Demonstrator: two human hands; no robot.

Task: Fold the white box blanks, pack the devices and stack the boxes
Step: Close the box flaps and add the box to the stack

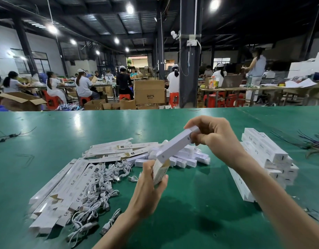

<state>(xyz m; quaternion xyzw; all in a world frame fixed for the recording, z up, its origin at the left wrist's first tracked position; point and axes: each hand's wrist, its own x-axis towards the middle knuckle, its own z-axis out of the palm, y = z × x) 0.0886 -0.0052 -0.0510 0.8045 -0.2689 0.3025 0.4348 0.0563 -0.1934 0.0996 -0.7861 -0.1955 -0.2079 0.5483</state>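
Above the green table [191, 203], white box [174, 147] gripped between left hand [149, 186] and right hand [214, 135]

Both hands raised, each closed on one end of the same box

The left hand [151, 178] comes up from below on a bare forearm, thumb on the near side of the box's [173, 150] lower end and fingers wrapped behind it. The right hand [216, 137] reaches in from the right, wrist bent downward, its fingertips [196, 139] curled over and pinching the upper end. The two grips sit apart, the right higher and farther than the left.
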